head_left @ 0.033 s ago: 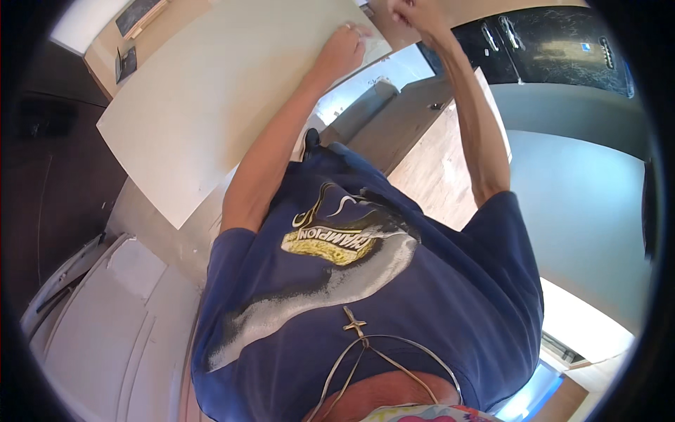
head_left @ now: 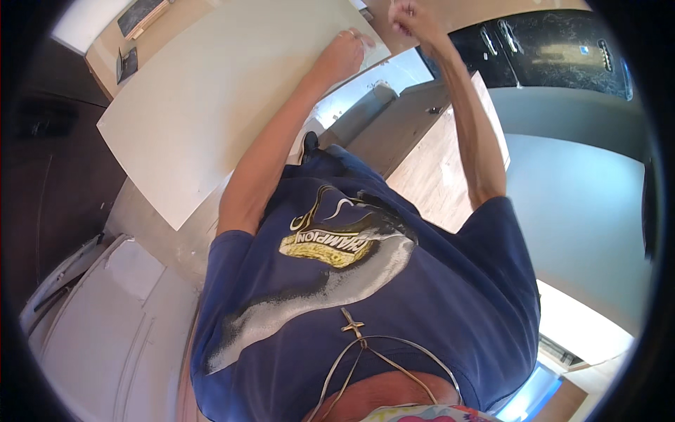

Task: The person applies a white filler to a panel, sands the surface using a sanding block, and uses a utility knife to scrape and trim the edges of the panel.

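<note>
A large pale board or sheet (head_left: 211, 91) with a pointed near corner lies flat at the upper left. My left hand (head_left: 343, 56) rests at its far right corner, fingers curled in; a shiny, see-through patch, perhaps plastic film, shows beside the fingertips. My right hand (head_left: 416, 22) is raised just past that corner, at the top edge of the view, with its fingers bent together. Whatever either hand grips is too small or too blurred to make out.
A brown work surface (head_left: 485, 13) shows behind my right hand. Beyond it on the right are a scratched black panel (head_left: 552, 53) and a large grey-blue surface (head_left: 573, 197). A wood-grain board (head_left: 436, 172) lies below my right forearm. White panels (head_left: 119, 323) lean at the lower left.
My right hand has come slightly down and toward me. The left hand has shifted a little nearer along the board's corner, its fingers still curled.
</note>
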A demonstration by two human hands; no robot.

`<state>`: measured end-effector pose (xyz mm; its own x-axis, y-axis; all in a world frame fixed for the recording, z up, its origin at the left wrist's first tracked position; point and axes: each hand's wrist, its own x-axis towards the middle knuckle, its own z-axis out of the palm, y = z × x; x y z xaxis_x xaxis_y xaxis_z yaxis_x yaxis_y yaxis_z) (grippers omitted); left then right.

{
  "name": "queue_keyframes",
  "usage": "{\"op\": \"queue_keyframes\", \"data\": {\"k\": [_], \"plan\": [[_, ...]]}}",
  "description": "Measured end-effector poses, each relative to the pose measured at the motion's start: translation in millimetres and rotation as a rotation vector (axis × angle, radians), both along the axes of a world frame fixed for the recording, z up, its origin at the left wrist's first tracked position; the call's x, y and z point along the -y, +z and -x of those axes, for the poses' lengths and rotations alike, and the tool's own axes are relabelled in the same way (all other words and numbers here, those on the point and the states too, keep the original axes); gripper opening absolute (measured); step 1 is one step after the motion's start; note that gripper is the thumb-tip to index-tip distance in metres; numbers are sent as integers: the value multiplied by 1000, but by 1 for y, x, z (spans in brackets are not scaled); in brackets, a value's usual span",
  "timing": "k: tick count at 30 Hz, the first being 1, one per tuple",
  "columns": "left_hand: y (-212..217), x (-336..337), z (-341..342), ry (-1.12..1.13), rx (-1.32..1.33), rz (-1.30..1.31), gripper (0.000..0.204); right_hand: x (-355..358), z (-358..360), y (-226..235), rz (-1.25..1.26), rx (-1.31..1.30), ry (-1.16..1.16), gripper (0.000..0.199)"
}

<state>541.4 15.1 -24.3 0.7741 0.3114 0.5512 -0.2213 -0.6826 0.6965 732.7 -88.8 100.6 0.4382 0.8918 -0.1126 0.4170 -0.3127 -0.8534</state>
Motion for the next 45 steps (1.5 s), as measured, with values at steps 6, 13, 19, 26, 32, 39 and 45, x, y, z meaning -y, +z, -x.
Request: {"op": "queue_keyframes", "data": {"k": [6, 13, 19, 26, 32, 39, 45], "plan": [[10, -25, -7, -259, -264, -535, 14, 47, 81, -56, -63, -322, -368, 27], [25, -38, 10, -472, -189, -575, 13, 86, 127, -90, -164, -193, -510, 31], [31, -45, 26, -559, -196, -398, 12, 67, 182, -78, -147, 168, -532, 27], [33, -40, 33, -554, -183, -364, 11, 60, 203, -61, -19, 267, -602, 22], [33, -39, 28, -611, -130, -277, 10, 60, 170, -61, 272, -8, -457, 24], [29, -40, 23, -649, -126, -165, 8, 62, 168, -49, 180, 185, -376, 21], [23, -46, 18, -682, -156, -14, 10, 40, 205, -41, 52, -21, -622, 15]]}}
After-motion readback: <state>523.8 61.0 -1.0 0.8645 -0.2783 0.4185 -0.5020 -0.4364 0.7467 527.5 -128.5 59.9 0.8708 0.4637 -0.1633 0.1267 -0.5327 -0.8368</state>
